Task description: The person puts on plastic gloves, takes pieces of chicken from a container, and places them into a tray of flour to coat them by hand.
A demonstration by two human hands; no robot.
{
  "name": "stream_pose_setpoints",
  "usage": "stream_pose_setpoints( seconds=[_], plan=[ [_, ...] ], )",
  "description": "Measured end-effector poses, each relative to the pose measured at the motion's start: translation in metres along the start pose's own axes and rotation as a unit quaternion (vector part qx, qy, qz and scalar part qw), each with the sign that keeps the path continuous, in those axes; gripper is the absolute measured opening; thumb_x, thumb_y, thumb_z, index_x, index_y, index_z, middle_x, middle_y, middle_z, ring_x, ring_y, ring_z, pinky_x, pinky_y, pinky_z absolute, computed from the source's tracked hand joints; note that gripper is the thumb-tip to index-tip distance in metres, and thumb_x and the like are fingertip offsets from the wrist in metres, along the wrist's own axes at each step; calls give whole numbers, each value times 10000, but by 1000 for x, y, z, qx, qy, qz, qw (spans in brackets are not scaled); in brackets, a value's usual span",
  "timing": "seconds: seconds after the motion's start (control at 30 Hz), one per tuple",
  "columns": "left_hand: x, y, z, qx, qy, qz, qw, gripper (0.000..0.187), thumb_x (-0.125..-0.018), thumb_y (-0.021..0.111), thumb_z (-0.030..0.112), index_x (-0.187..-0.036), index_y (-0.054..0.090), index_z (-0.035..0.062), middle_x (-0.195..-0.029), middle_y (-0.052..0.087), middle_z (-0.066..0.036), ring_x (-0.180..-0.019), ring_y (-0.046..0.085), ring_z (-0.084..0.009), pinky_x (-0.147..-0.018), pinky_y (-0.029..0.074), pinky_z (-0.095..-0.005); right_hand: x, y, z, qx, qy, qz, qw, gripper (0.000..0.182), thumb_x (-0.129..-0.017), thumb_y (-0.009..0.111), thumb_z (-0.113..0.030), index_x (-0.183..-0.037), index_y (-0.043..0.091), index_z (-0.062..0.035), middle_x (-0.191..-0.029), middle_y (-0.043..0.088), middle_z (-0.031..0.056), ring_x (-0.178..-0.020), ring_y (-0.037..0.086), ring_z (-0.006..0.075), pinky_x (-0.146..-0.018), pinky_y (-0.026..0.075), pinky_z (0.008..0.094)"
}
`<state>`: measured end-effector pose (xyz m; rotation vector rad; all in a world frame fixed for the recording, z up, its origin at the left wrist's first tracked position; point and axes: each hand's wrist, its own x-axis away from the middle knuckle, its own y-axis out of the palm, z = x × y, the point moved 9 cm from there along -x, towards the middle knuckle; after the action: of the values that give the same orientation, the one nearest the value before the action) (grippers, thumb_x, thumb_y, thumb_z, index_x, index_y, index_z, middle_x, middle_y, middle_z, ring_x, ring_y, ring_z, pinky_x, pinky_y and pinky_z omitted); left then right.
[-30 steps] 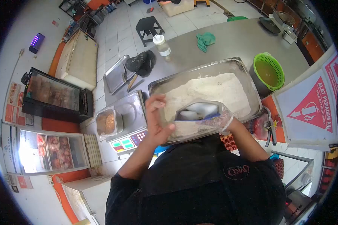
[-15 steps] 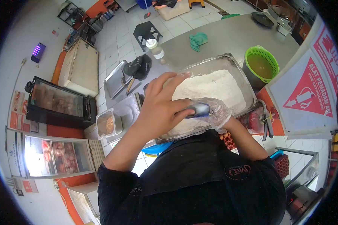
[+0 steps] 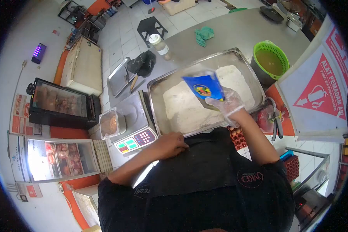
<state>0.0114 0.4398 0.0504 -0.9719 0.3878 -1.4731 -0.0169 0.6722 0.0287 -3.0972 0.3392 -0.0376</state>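
My right hand [image 3: 230, 102], in a clear plastic glove, grips a blue printed packet [image 3: 205, 88] above a large metal tray [image 3: 158, 110]. The packet is tilted, its clear end pointing up and left. White flour-like powder [image 3: 189, 110] lies spread in the tray, with a mound toward the far right. My bare left hand [image 3: 170, 145] is closed, fingers curled, against the apron by the tray's near edge. Whatever is inside its fingers, if anything, is hidden.
Left of the tray stand a digital scale [image 3: 137, 141] and a plastic tub [image 3: 112, 123]. A shaker bottle [image 3: 158, 43], black bag [image 3: 142, 63] and green cloth [image 3: 203, 36] lie beyond. A green basket [image 3: 270, 60] in a bucket of liquid stands right.
My left hand has left the packet and dropped back toward the apron, closing its fingers. The packet, earlier mostly covered by that hand, now shows above the powder in my right hand.
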Motion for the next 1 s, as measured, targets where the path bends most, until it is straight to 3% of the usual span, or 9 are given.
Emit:
stream_pose_setpoints(
  seconds=[0.17, 0.23, 0.37, 0.43, 0.53, 0.67, 0.83, 0.87, 1.0],
  plan=[
    [-5, 25, -23, -29, -173, -14, 984, 290, -956, 553, 277, -1198, 658, 158, -1060, 571, -157, -1083, 570, -353, -884, 472, -461, -73, 42, -75, 414, -119, 2, 903, 392, -829, 673, -343, -1193, 660, -196, -1078, 691, 151, -974, 659, 350, -887, 516, 430],
    [2, 22, -22, 7, -265, -37, 964, 383, -983, 490, 362, -1249, 594, 107, -1052, 601, -205, -1058, 603, -387, -890, 472, -476, -108, 64, -96, 465, -148, 2, 873, 355, -853, 638, -331, -1171, 662, -174, -1059, 697, 139, -976, 662, 338, -874, 517, 442],
    [9, 68, -62, 15, -224, 38, 974, 506, -977, 486, 435, -1252, 536, 13, -1016, 646, -278, -977, 635, -458, -859, 480, -526, -182, 118, -100, 591, -214, 0, 777, 417, -862, 644, -341, -1248, 614, -187, -1169, 667, 112, -1030, 644, 317, -912, 504, 430],
    [22, 63, -47, -1, -235, -4, 972, 436, -973, 489, 385, -1285, 540, 84, -1005, 650, -254, -973, 652, -423, -807, 510, -525, -215, 138, -78, 641, -97, -76, 757, 425, -870, 625, -360, -1252, 610, -173, -1161, 672, 110, -1068, 634, 293, -940, 493, 408],
    [43, 77, -44, -16, -251, -80, 965, 365, -963, 493, 318, -1291, 562, 172, -1059, 638, -242, -964, 671, -381, -767, 539, -507, -224, 170, -66, 666, -137, -104, 726, 444, -876, 604, -402, -1255, 615, -170, -1181, 669, 107, -1082, 631, 282, -947, 489, 397],
    [58, 129, -84, -14, -269, -47, 962, 311, -935, 525, 277, -1218, 634, 209, -1221, 577, -216, -974, 676, -358, -748, 558, -482, -178, 179, -89, 536, -356, -29, 765, 454, -885, 600, -404, -1245, 636, -129, -1206, 673, 104, -1073, 643, 302, -941, 493, 406],
    [62, 141, -101, -89, -177, 66, 978, 209, -866, 615, 255, -981, 739, 133, -1356, 530, -191, -954, 674, -374, -739, 573, -462, -133, 136, -78, 406, -282, -61, 867, 371, -868, 678, -321, -1140, 678, -70, -1159, 681, 137, -1083, 639, 310, -943, 491, 392],
    [64, 140, -106, -75, -235, 52, 968, 317, -882, 556, 167, -1118, 671, -12, -1206, 606, -242, -869, 689, -353, -674, 571, -452, -127, 124, -75, 400, -286, -50, 869, 340, -874, 681, -288, -1132, 680, -67, -1137, 689, 130, -1077, 644, 301, -945, 491, 385],
    [51, 146, -113, -142, -250, 75, 955, 229, -842, 613, 215, -940, 724, 40, -1207, 629, -177, -920, 686, -344, -719, 575, -449, -105, 76, -72, 376, -265, -20, 888, 292, -891, 678, -245, -1111, 683, -54, -1128, 694, 118, -1072, 651, 273, -957, 485, 375]
  ],
)
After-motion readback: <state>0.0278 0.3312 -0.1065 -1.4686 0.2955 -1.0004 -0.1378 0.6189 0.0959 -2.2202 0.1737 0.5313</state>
